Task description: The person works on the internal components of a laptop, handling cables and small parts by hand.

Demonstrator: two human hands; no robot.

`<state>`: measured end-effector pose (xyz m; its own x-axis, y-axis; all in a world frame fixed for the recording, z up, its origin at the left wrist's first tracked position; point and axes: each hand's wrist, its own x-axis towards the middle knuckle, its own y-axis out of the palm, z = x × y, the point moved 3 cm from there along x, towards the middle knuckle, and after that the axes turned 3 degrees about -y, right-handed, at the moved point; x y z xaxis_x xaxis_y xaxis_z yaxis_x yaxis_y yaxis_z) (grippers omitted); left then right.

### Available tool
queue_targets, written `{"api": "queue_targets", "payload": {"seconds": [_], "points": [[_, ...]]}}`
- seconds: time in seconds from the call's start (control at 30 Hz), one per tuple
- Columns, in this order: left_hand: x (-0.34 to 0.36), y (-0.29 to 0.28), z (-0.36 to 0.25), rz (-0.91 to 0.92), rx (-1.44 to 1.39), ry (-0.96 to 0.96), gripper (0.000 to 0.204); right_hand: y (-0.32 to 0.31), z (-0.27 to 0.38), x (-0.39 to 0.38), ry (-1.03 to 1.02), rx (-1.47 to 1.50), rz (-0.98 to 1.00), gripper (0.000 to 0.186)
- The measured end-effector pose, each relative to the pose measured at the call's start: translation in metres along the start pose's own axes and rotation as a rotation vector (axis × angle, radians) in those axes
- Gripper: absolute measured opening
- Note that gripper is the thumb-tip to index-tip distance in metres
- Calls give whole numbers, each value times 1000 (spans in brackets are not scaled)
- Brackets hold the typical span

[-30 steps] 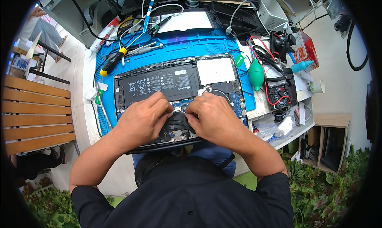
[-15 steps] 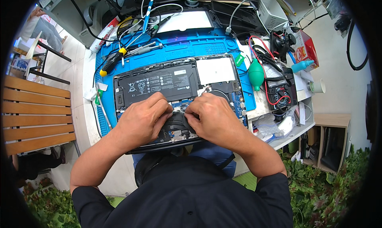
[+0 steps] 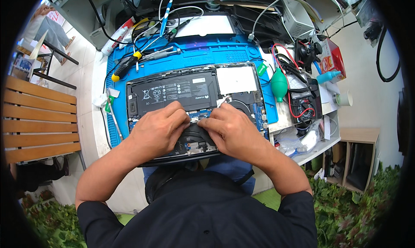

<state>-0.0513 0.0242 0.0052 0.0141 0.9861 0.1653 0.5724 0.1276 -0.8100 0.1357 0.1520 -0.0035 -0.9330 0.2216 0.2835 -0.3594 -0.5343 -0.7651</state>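
Observation:
An opened laptop (image 3: 201, 140) lies in front of me with its inside showing. Its large black battery (image 3: 173, 90) fills the far left part, beside a white panel (image 3: 237, 79). My left hand (image 3: 159, 129) bends over the near middle of the laptop, fingers pinched together by a blue circuit board. Facing it, my right hand (image 3: 235, 129) has thumb and forefinger closed at the same spot, near a small silvery part. Whatever either pinch holds is too small and covered to name. A round fan (image 3: 242, 104) shows behind my right hand.
Under the laptop is a blue work mat (image 3: 203, 53). A yellow-black screwdriver (image 3: 126, 67) and a blue brush (image 3: 165, 19) lie at its far left. Right of the laptop are a green air blower (image 3: 279, 86), a multimeter (image 3: 300, 105) and red leads. A slatted wooden bench (image 3: 41, 127) stands left.
My right fingertips have shifted slightly left, closer to my left hand. My left hand stays nearly in place. The whole scene sits a little lower and further right in the picture.

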Motion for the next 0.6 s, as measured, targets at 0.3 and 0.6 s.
{"api": "queue_targets", "payload": {"seconds": [0.3, 0.6], "points": [[-1, -5, 3, 25, -32, -90, 17, 0, 5, 1, -122, -104, 68, 34], [-7, -24, 4, -96, -158, -138, 18, 5, 6, -6, -154, -185, 97, 39]]}}
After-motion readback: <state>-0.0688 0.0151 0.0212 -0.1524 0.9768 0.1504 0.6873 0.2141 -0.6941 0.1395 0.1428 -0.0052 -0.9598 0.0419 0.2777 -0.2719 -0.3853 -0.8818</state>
